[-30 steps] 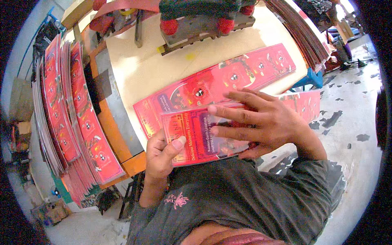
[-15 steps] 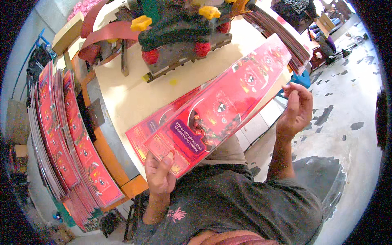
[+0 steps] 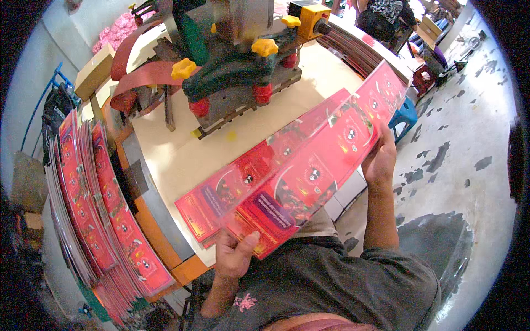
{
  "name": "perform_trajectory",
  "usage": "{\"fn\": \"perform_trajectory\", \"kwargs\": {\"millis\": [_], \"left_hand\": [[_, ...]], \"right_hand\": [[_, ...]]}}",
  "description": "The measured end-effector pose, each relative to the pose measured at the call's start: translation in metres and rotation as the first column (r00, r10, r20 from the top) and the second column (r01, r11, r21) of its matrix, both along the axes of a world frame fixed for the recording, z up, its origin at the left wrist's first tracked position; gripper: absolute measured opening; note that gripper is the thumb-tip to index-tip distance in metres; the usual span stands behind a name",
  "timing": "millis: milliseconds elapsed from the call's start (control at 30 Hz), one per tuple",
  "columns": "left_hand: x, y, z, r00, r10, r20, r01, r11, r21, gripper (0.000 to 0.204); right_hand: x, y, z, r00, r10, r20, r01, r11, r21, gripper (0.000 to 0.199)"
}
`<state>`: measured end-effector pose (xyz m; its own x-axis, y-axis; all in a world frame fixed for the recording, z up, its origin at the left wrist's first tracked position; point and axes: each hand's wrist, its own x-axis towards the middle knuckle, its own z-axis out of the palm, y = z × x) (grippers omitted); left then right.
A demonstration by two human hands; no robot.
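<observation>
From the head camera, looking down past a dark grey shirt, the person holds a long red printed card strip (image 3: 323, 165) stretched slantwise between both hands. The left hand (image 3: 234, 255) pinches the strip's near end, thumb on top of the print and fingers curled under it, just over the near edge of the tabletop (image 3: 165, 160). The right hand (image 3: 380, 160) grips the strip farther along its right edge, fingers wrapped round it; the strip's far end sticks out beyond that hand, over the tabletop's right side and a blue stool (image 3: 406, 113) on the floor.

Under the held strip, a second red strip (image 3: 248, 179) of the same kind lies flat on the pale tabletop, running the same slant, its near end peeking out beside the left hand.

Behind both, in the middle of the tabletop, stands a heavy press machine (image 3: 237, 71) in green and grey, with yellow knobs and red feet.

Off to the left, a thick fanned stack of red strips (image 3: 96, 204) stands on edge along the tabletop's side. A further pile of strips (image 3: 353, 49) lies at the far right corner.
</observation>
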<state>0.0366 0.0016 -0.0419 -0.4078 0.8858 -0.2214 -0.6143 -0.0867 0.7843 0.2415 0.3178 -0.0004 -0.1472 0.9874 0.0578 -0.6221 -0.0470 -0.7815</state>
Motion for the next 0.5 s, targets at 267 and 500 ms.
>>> {"fn": "perform_trajectory", "kwargs": {"millis": [267,500], "left_hand": [[0.004,0.006,0.001,0.983,-0.098,-0.156,0.097,0.995,-0.016,0.049],[0.004,0.015,0.022,0.989,-0.141,-0.054,0.149,0.969,0.198,0.051]], "right_hand": [[0.030,0.015,0.007,0.988,-0.142,0.057,0.137,0.987,0.081,0.038],[0.056,0.028,0.006,0.991,-0.104,0.081,0.092,0.985,0.146,0.046]]}}
